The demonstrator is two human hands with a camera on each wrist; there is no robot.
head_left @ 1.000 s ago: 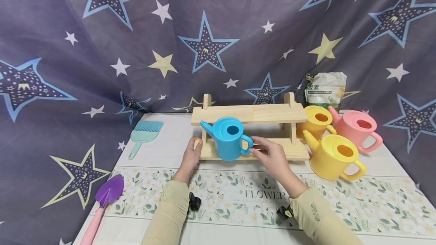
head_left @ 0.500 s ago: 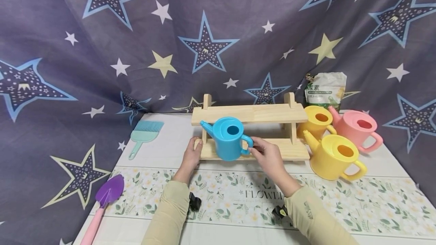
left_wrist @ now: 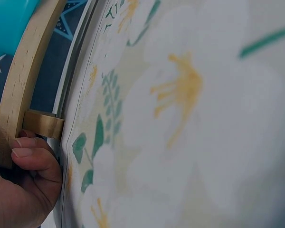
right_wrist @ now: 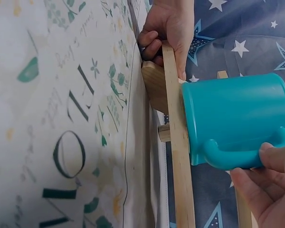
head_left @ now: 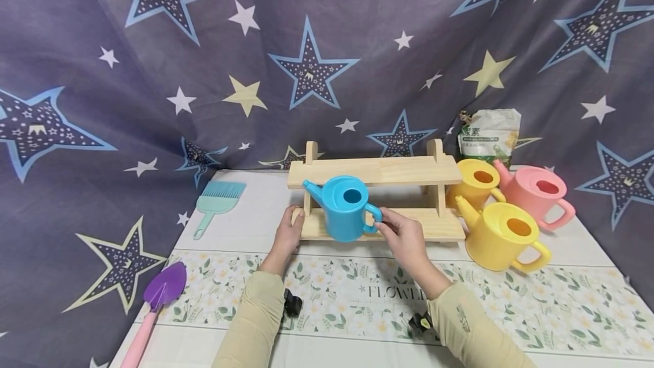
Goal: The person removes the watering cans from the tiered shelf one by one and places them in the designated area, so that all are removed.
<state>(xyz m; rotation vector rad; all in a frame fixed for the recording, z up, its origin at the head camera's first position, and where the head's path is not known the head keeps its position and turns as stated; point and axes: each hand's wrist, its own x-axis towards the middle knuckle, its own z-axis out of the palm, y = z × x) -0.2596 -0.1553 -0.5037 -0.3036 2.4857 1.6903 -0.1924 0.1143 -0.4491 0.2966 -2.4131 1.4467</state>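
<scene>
A blue watering can (head_left: 343,214) stands upright on the lower board of a two-tier wooden shelf (head_left: 375,171), its spout toward the left. My right hand (head_left: 406,240) pinches the can's handle between thumb and fingers, which the right wrist view shows close up at the handle (right_wrist: 228,159). At the left end of the lower board, my left hand (head_left: 288,233) grips the wood. In the left wrist view its fingers (left_wrist: 35,159) curl beneath the board (left_wrist: 26,71). The can's base meets the board in the right wrist view.
Right of the shelf stand a front yellow watering can (head_left: 503,237), another yellow one (head_left: 472,178) and a pink one (head_left: 536,192). A white-green bag (head_left: 489,136) is behind them. At left lie a teal brush (head_left: 218,203) and a purple trowel (head_left: 164,287) with a pink handle.
Over the last second my right wrist and forearm have shifted a little left. The blue watering can has moved very slightly right. My left hand stays at the shelf's end.
</scene>
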